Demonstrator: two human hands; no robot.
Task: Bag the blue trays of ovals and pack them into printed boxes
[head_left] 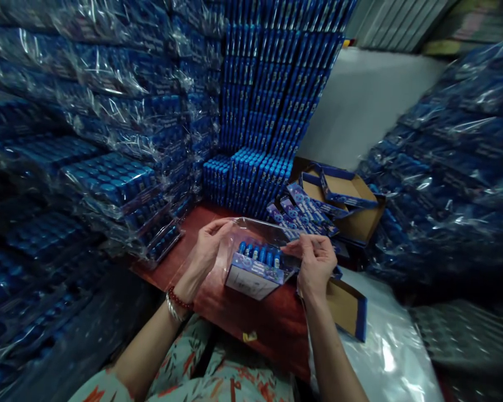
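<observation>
Over the red tabletop [272,329], a small box [254,276] of blue bottles [262,255] sits inside a clear plastic bag [255,224]. The bottles stand in a row behind the box's printed front edge. My left hand [212,240] pinches the bag's rim at the far left of the box. On the other side, my right hand [316,259] pinches the bag's right side with fingers closed. The bag's mouth spans between the two hands, around and above the box.
Blue bottles [260,173] are stacked high at the back. Plastic-wrapped packs [121,111] wall the left, with more wrapped packs [452,167] at right. Empty cardboard trays [347,187], printed cards [305,212] and plastic sheets [389,335] lie to the right.
</observation>
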